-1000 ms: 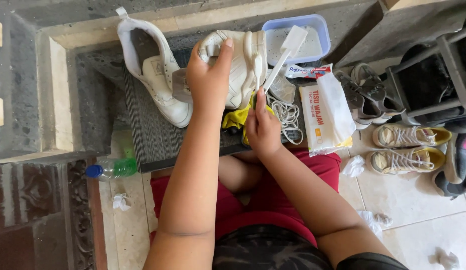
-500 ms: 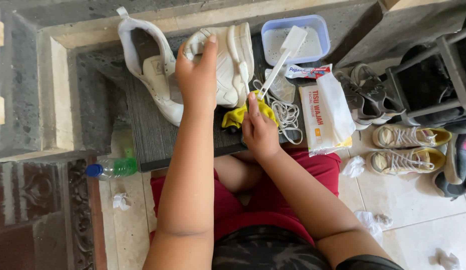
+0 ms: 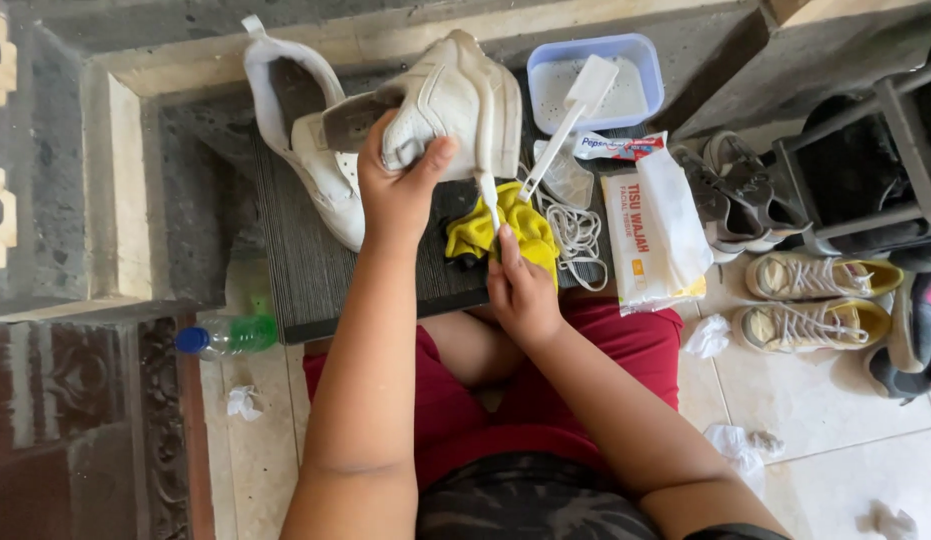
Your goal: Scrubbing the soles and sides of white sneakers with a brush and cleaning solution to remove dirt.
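The left hand (image 3: 395,195) is closed around a white shoe (image 3: 455,105) and holds it up over the dark mat (image 3: 305,270). A moment ago the shoe was lower and more upright, with the fingers spread over its top; now it is tipped over so its side and sole edge face up, and the thumb and fingers pinch it tight. The right hand (image 3: 520,290) has hardly moved. It is closed on the thin handle of a small brush (image 3: 488,195), and the white tip of the brush now touches the edge of the shoe. This looks like the shoe has been turned so the brush can scrub a new part of it. Under the right hand lies a yellow cloth (image 3: 505,235), just beside a heap of white laces (image 3: 575,235). The other white shoe (image 3: 305,140) lies on the mat to the left, touching the held one or very close to it. Behind them sits a blue tub (image 3: 645,55) with a bigger white brush (image 3: 575,110) leaning on it. A pack of tissues (image 3: 655,245) lies to the right, and a bottle (image 3: 225,335) with a blue cap lies on the floor to the left. Crumpled tissues (image 3: 707,336) are scattered on the tiles.
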